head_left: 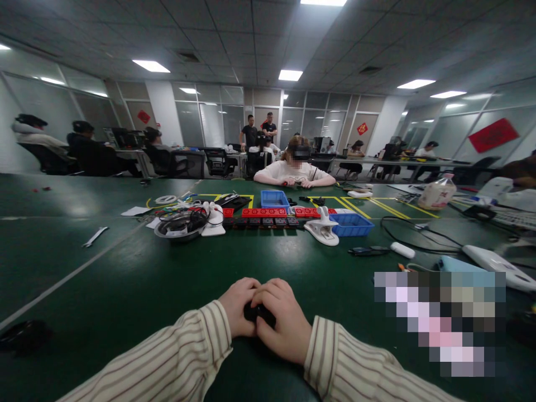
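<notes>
Both hands are together above the near middle of the green table (188,296), closed around a small black rounded object (260,315). My left hand (237,304) grips it from the left side. From the right, my right hand (285,322) curls over it, fingers across the top and thumb along the near side. Much of the object is covered by the fingers, so its exact kind does not show. Beyond the hands stand a row of black sockets (263,223) and a row of red sockets (263,212).
Farther off are a blue bin (352,225), a white clip stand (324,229) and a metal bowl of cables (180,226). A wrench (95,237) lies left; a white device (498,267) and cables lie right. Across the table sits a person (295,167).
</notes>
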### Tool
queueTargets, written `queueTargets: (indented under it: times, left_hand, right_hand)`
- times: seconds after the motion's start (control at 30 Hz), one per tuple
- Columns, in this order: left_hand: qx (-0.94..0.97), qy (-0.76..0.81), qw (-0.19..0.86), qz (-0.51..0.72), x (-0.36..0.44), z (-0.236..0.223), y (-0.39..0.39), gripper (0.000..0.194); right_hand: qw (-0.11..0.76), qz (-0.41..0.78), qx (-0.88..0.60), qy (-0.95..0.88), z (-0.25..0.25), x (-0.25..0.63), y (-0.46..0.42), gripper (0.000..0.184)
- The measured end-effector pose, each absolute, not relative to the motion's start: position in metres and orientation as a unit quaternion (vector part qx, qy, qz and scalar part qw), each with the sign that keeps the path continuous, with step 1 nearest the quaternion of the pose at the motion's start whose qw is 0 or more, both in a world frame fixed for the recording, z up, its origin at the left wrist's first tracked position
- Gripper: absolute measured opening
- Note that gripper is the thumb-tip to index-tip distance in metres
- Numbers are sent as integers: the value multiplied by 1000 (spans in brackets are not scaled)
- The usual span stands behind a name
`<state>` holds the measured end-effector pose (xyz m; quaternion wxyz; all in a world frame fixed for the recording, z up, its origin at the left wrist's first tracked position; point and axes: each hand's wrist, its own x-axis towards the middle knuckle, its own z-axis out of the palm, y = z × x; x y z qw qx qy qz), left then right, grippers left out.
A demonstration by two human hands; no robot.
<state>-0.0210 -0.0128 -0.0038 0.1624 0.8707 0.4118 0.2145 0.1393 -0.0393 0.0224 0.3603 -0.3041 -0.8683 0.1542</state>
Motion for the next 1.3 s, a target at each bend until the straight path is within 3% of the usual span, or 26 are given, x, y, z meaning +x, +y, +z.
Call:
queueTargets:
  times: [0.13,0.27,0.47,0.53,0.63,0.8,0.87,1.0,1.13,1.3]
  left_hand:
    - [885,383,158,213,-24,-5,-10,32]
    - [882,393,154,211,-24,-7,-12,48]
    - [863,434,132,221,-22,-5,-18,91]
    - [855,453,113,228,-18,-2,-21,97]
    - [849,469,76,231,-12,3,-27,85]
    - [844,488,71,211,-8,3,-30,60]
    - [850,476,92,206,-12,1,-25,53]
    - [874,426,145,182,-22,-4,-11,47]
    - [888,396,149,182,-28,-10,-4,50]
    - [887,398,137,191,-26,-10,-9,67]
  right_hand:
    - [360,141,-203,-900,23,141,-40,13]
    - [364,143,-176,-903,27,143,-41,14]
    - [424,163,-265,-851,21,146,-40,34]
    - [456,175,-319,-812,13,146,-35,41]
    - [448,192,-383,-785,5,144,-28,44]
    - [354,190,-413,-817,14,140,-30,20]
    - [355,162,-391,-833,21,140,-34,14]
    - [347,101,-258,-896,26,142,-40,25]
    - [331,79,-174,-924,26,141,-42,19]
    - [372,99,-181,-905,29,140,-46,24]
